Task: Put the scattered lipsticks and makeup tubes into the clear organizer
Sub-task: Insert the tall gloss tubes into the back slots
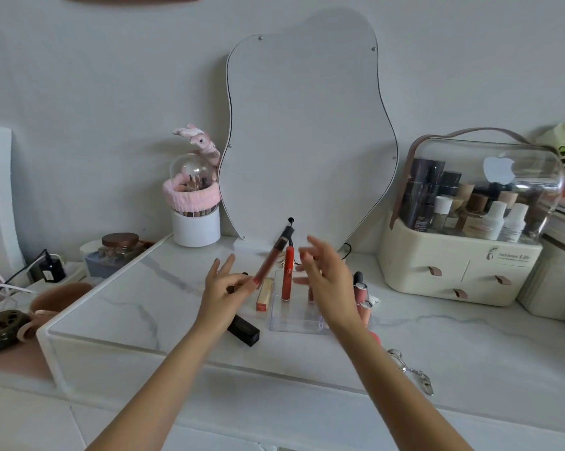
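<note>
A left hand (224, 284) pinches a slim brown lip-gloss tube (273, 255) beside the loose-fingered right hand (326, 275), above a clear plastic organizer (294, 317) already holding an orange-red tube (287, 275), while a black lipstick (243, 328) lies outside below the fingers.

A brownish-red lip gloss tube (273, 255) with a black cap is seen; an orange-red tube (287, 278) is seen in the clear organizer (294, 322); the tabletop (144, 297) is white, veined grey; a black lipstick (243, 330) is seen.

Left hand (224, 289) pinches brown lip-gloss tube (272, 257) (tilted) beside clear organizer (294, 320).
</note>
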